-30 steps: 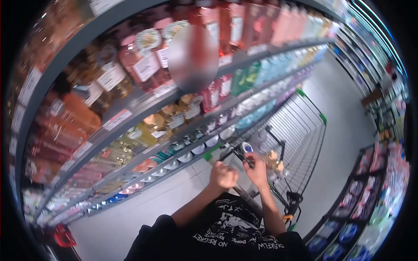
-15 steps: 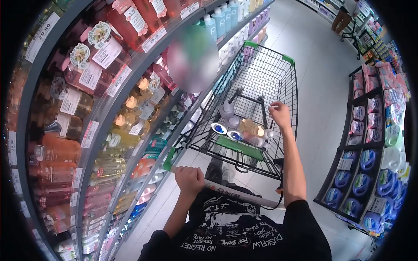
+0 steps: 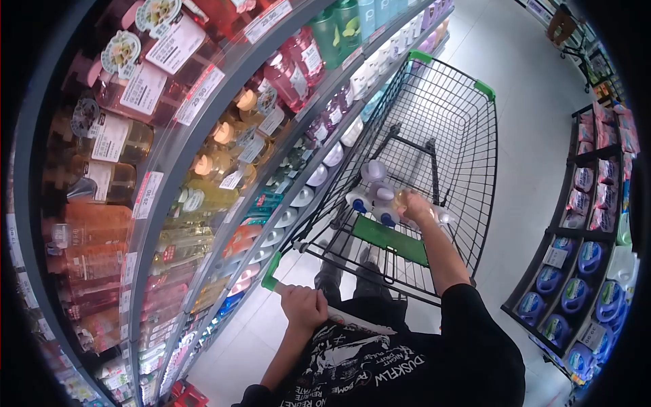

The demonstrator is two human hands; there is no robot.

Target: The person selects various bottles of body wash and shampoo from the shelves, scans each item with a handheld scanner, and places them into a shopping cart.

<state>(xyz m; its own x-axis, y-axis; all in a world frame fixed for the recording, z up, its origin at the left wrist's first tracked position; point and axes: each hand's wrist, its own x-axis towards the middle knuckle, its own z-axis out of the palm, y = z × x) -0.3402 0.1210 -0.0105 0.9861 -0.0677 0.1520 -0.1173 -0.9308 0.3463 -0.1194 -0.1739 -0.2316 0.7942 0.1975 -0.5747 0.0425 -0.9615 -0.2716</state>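
My left hand (image 3: 304, 308) is wrapped round the handle of the shopping cart (image 3: 468, 163), at the handle's left end beside a green corner piece. Inside the cart my right hand (image 3: 415, 205) reaches down onto a yellowish bottle (image 3: 403, 198), its fingers curled at it. Just left of that hand lie pale purple bottles (image 3: 373, 171) and white bottles with blue caps (image 3: 388, 219). Another pale bottle (image 3: 444, 216) lies to its right. A green panel (image 3: 390, 241) sits on the cart's near side.
Shelves (image 3: 169, 136) packed with bottles and price tags run close along the left. A rack (image 3: 576, 234) of purple containers and pink packs stands at the right. Tiled floor (image 3: 525, 136) lies between. A person's legs (image 3: 561, 24) show at the upper right.
My right hand has moved from above the cart's right part down and left to the yellowish bottle. The cart appears farther right in view, and my left hand still holds its handle.
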